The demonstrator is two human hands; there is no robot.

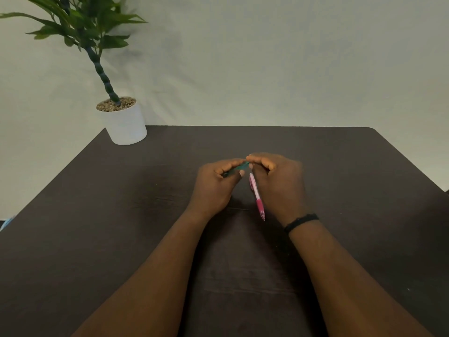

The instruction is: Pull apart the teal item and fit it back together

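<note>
Now, in the head view, both hands meet over the dark counter (145,215). The left hand (213,188) grips a green pen (239,167); the right hand (279,183) pinches its end with curled fingers. A pink pen (257,197) lies just beside them, untouched. A potted plant (122,117) stands far left.

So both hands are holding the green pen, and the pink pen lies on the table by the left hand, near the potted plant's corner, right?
Not quite. In the head view the pink pen lies beside the right hand, not the left hand. The rest stands: both hands hold the green pen, on the table with the potted plant at its far left corner.
</note>
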